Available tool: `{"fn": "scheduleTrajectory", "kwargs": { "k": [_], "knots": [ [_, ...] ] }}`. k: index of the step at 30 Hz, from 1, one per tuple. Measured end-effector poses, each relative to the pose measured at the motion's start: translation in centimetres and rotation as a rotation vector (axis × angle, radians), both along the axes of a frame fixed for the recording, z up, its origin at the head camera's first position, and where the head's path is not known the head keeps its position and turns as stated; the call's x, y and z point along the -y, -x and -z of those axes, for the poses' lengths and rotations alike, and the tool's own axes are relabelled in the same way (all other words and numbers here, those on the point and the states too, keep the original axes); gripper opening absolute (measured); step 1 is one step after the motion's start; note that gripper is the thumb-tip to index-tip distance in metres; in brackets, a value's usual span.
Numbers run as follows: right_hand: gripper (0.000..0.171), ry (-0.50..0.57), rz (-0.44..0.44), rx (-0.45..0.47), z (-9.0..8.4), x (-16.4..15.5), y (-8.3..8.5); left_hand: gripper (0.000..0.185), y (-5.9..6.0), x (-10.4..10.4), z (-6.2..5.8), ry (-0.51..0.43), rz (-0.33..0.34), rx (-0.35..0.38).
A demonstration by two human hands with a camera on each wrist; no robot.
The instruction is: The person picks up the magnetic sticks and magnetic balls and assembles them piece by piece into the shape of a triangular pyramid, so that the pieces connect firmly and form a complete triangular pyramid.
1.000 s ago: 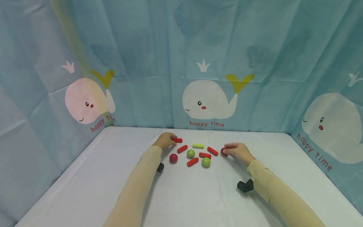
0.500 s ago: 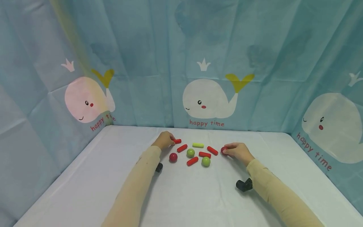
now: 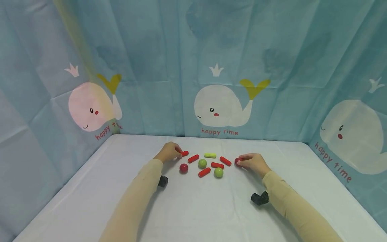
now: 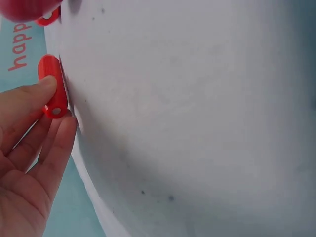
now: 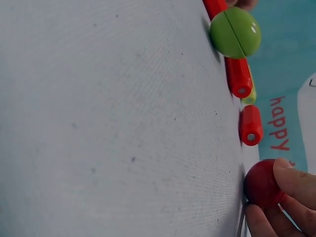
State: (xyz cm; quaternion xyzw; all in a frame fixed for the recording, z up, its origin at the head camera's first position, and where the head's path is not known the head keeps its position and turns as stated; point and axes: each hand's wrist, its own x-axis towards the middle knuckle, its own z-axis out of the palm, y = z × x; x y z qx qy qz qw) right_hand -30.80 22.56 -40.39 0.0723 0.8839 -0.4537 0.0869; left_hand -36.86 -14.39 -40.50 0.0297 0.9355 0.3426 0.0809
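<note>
Red on both sides: my left hand point(image 3: 170, 152) pinches a red cylinder point(image 3: 184, 153), my right hand point(image 3: 253, 162) has its grip around a red ball point(image 3: 238, 161) on the white counter point(image 3: 193, 208).

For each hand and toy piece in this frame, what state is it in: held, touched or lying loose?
Left hand: fingers pinch the end red stick.
Right hand: fingertips curl round a red ball.
Other red ball: loose on the table.
Two green balls: loose, untouched.
Green stick: lying flat, untouched.
Four other red sticks: lying flat, untouched.
</note>
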Motion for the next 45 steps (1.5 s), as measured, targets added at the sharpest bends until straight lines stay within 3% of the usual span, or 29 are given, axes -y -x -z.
{"fn": "scheduleTrajectory", "kwargs": {
  "k": [17, 25, 38, 45],
  "knots": [
    [0.049, -0.021, -0.029, 0.000, -0.5, 0.1, -2.2, 0.016, -2.9, 1.5, -1.2, -0.002, -0.023, -0.041],
    [0.044, -0.027, -0.061, -0.008, -0.7, 0.6, -3.5, 0.011, -4.3, 1.5, -1.2, -0.048, -0.019, -0.109],
    [0.040, -0.045, -0.145, -0.065, -1.0, 1.2, -5.6, 0.011, -7.4, 0.8, -2.5, -0.105, 0.006, -0.122],
    [0.043, 0.022, -0.169, -0.043, -1.3, 1.8, -6.4, 0.009, -9.1, 0.1, -2.4, -0.125, 0.035, -0.107]
  ]
}}
